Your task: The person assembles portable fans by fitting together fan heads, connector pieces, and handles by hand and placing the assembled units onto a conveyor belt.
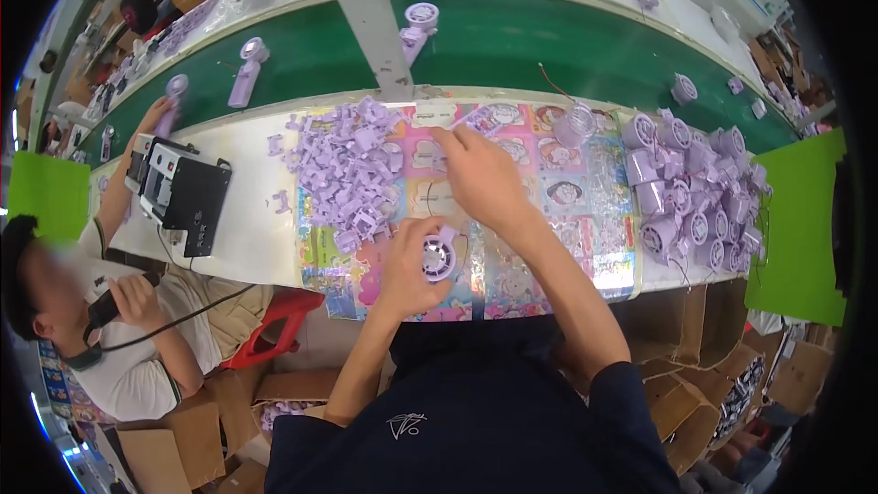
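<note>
Fan housing (439, 259) over the near part of the patterned mat (599, 242), clasped by the left hand (413, 265), fingers and thumb clamped about its left rim; just right of that palm, and so much nearer to it than to the other hand. Axis from ring to short stub pointed away and slightly right, toward the mat's far edge. Lilac, round in outline, face upward, with dark slots around a pale, shiny centre. Farther off, over the mat's middle, right hand (485, 178) extended away and left, fingertips toward the mat's far side; whether together or closed on something, impossible to tell. Along the mat's left part, heaped small lilac pieces (347, 165); toward its far right corner, see-through round shell (574, 125); off its right edge, clustered lilac fan bodies (700, 192); beyond its far edge, green belt (567, 50).
</note>
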A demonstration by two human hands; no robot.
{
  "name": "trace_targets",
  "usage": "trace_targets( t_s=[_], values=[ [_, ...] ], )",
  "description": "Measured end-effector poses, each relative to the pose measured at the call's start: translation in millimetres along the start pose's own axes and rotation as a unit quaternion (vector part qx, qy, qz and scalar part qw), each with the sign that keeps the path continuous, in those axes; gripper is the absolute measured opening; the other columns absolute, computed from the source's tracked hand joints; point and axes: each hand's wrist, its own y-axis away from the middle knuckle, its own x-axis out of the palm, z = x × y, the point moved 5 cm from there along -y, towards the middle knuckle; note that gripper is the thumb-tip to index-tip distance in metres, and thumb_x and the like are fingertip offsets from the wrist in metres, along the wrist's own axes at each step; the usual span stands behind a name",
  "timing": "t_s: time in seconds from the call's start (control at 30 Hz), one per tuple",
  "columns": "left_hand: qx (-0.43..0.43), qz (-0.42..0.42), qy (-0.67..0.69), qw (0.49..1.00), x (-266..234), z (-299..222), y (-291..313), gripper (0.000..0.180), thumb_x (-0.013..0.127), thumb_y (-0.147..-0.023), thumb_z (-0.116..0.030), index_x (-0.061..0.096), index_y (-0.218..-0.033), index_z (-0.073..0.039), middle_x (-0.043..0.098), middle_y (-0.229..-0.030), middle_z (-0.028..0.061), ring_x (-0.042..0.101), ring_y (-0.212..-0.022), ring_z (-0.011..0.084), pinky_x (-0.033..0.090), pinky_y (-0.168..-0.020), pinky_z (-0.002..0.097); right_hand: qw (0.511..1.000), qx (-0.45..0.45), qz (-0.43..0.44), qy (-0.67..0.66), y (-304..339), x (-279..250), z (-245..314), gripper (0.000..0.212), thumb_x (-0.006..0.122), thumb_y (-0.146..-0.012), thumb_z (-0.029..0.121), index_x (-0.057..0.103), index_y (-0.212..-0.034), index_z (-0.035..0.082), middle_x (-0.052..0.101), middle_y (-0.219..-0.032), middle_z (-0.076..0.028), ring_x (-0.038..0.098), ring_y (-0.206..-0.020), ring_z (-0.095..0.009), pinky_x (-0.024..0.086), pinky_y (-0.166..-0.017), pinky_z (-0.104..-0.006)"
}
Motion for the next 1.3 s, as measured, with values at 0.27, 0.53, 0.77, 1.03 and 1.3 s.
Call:
trace_targets(
  t_s=[0.27, 0.53, 0.77, 1.03, 1.3],
  values=[
    [0.0, 0.083, 0.057, 0.995, 15.0, 1.6, -18.4, 0.067, 0.07, -0.058, 0.002, 0.049, -0.121, -0.003, 0.051, -0.109, 0.0164, 0.058, -0.101, 0.0328, 0.049, -0.091, 0.0374, 0.945, 0.107, 0.006, -0.31, 89.3, -1.8, -25.7, 0.034, 0.062, -0.081, -0.01, 0.073, -0.108, 0.006, 0.062, -0.099, -0.01, 0.064, -0.093, -0.025, 0.053, -0.078, -0.0332],
    [0.004, 0.107, 0.045, 0.993, 23.6, 1.4, -19.9, 0.069, 0.071, -0.06, 0.001, 0.048, -0.124, -0.005, 0.051, -0.107, 0.0138, 0.059, -0.096, 0.0292, 0.049, -0.087, 0.0352, 0.807, 0.182, -0.064, -0.558, 123.1, 16.3, -35.3, 0.033, 0.062, -0.085, -0.013, 0.068, -0.115, 0.0, 0.057, -0.124, -0.009, 0.061, -0.119, -0.021, 0.05, -0.105, -0.0359],
    [-0.042, 0.096, 0.088, 0.991, 23.6, -0.9, -20.9, 0.065, 0.067, -0.061, 0.004, 0.049, -0.123, -0.004, 0.051, -0.104, 0.0115, 0.057, -0.095, 0.0254, 0.049, -0.086, 0.034, 0.85, 0.206, -0.057, -0.482, 115.3, 26.1, -32.8, 0.014, 0.069, -0.092, 0.002, 0.067, -0.106, 0.0, 0.063, -0.109, -0.008, 0.064, -0.098, -0.016, 0.053, -0.087, -0.0308],
    [0.108, 0.066, -0.075, 0.989, 37.6, -29.3, -5.5, 0.063, 0.07, -0.061, -0.001, 0.057, -0.123, -0.005, 0.055, -0.115, 0.0197, 0.059, -0.102, 0.0412, 0.05, -0.089, 0.0451, 0.877, 0.196, 0.093, -0.429, 112.8, 14.6, -43.9, 0.029, 0.067, -0.094, 0.009, 0.064, -0.122, 0.001, 0.065, -0.086, -0.004, 0.061, -0.074, -0.01, 0.05, -0.067, -0.0271],
    [-0.15, 0.09, 0.278, 0.945, 44.4, -19.6, 5.4, 0.063, 0.074, -0.085, -0.006, 0.043, -0.14, 0.0, 0.051, -0.135, 0.016, 0.053, -0.125, 0.0221, 0.046, -0.102, 0.0367, 0.828, 0.25, 0.008, -0.502, 137.9, 5.3, -34.2, 0.025, 0.07, -0.093, 0.01, 0.066, -0.115, -0.001, 0.069, -0.089, -0.004, 0.062, -0.075, -0.008, 0.051, -0.068, -0.0256]
  ],
)
